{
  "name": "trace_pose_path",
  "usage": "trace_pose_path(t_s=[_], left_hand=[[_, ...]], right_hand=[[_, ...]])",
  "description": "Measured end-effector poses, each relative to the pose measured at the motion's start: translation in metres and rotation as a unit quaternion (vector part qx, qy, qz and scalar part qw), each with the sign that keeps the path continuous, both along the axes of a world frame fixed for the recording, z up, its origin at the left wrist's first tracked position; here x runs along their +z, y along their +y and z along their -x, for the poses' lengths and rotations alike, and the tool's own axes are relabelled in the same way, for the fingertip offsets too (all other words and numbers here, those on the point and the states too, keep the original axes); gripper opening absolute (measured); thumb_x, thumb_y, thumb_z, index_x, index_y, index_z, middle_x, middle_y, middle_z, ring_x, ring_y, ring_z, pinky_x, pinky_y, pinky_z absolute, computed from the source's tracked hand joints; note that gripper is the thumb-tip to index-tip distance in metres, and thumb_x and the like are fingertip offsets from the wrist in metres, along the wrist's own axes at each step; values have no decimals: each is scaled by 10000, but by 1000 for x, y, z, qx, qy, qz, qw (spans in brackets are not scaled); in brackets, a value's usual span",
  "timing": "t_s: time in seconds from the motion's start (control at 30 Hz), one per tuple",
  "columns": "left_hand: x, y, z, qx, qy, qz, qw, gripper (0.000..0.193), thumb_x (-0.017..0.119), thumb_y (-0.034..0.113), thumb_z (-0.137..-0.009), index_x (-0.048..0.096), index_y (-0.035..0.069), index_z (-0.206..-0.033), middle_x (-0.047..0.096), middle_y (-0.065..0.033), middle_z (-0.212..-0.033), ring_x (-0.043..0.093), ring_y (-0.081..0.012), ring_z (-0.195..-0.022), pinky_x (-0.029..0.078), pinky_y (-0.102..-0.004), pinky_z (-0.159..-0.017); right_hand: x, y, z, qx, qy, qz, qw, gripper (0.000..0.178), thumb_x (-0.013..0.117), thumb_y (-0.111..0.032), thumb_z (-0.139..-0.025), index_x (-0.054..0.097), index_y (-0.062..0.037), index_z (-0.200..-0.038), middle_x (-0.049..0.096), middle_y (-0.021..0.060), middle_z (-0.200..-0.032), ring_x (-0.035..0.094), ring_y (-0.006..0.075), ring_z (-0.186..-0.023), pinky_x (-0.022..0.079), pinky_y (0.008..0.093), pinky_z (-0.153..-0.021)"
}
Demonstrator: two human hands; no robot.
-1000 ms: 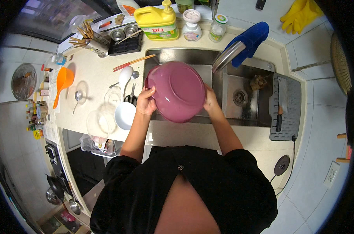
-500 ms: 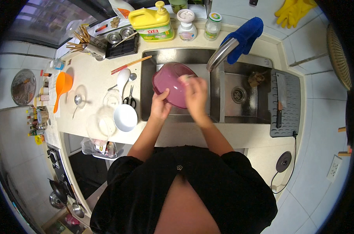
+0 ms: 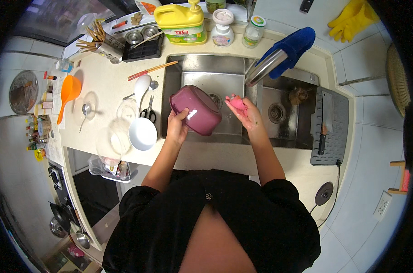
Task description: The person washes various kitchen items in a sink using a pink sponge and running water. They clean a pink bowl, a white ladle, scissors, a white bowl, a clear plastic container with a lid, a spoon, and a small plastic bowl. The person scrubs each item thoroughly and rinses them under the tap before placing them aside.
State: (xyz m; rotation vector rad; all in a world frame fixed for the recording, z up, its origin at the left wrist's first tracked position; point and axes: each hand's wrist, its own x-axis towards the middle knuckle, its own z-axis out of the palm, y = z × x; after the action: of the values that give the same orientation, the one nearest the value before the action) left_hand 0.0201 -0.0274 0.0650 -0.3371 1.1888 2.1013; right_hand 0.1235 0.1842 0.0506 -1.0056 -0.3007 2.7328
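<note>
My left hand (image 3: pixel 177 127) grips the rim of a purple bowl (image 3: pixel 202 119), thumb on its outer wall. The bowl is tilted on its side over the left sink basin (image 3: pixel 215 68), with its base turned away to the upper right. To the right of the bowl, apart from it, my right hand (image 3: pixel 251 119) is turned palm up. A small pink sponge (image 3: pixel 236 103) lies in its fingers. The steel faucet (image 3: pixel 268 68), wrapped with a blue cloth (image 3: pixel 295 48), stands just beyond that hand.
Left of the sink are a white bowl (image 3: pixel 142 134), scissors (image 3: pixel 148 111), a white spoon (image 3: pixel 142 88), chopsticks (image 3: pixel 152 71) and an orange ladle (image 3: pixel 70 93). Bottles, including a yellow jug (image 3: pixel 181 27), line the back. A knife (image 3: pixel 322 139) lies on a grey mat (image 3: pixel 343 127) at right.
The right hand with the sponge has come off the bowl, moved right and turned palm up. The bowl has been tipped, and its base now shows toward the upper right.
</note>
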Motion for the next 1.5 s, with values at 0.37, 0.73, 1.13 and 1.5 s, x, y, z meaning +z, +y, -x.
trace_pose_path(t_s=[0.37, 0.73, 1.13, 1.5], left_hand=[[-4, 1, 5, 32, -17, 25, 999, 293, 514, 7, -826, 476, 24, -1116, 566, -86, -1046, 555, -214, -935, 447, -359, -852], [-25, 13, 9, 44, -11, 46, 998, 258, 554, 19, -808, 503, 47, -1059, 581, -74, -1016, 561, -212, -918, 437, -372, -849], [-22, 4, 12, 53, -53, 49, 996, 241, 530, -6, -788, 501, 45, -1022, 583, -74, -973, 569, -210, -893, 453, -362, -817], [-34, 5, 11, 61, -90, 14, 994, 280, 513, -26, -774, 510, 40, -1046, 586, -72, -983, 569, -215, -920, 448, -365, -834]], right_hand=[[-32, -1, 31, 110, -92, -168, 975, 293, 498, -309, -891, 478, -60, -736, 489, 54, -554, 424, 129, -398, 220, 219, -318], [-228, 14, 19, 309, -341, -314, 831, 296, 547, -340, -843, 539, -45, -819, 560, 71, -649, 506, 181, -472, 403, 315, -398], [-85, 22, 38, 281, -233, -202, 909, 296, 585, -159, -833, 509, -9, -1077, 552, 106, -1033, 557, 226, -916, 478, 305, -797], [13, -71, 278, 275, -28, -481, 832, 280, 577, -203, -825, 554, 5, -1012, 593, 100, -962, 587, 195, -903, 501, 293, -700]])
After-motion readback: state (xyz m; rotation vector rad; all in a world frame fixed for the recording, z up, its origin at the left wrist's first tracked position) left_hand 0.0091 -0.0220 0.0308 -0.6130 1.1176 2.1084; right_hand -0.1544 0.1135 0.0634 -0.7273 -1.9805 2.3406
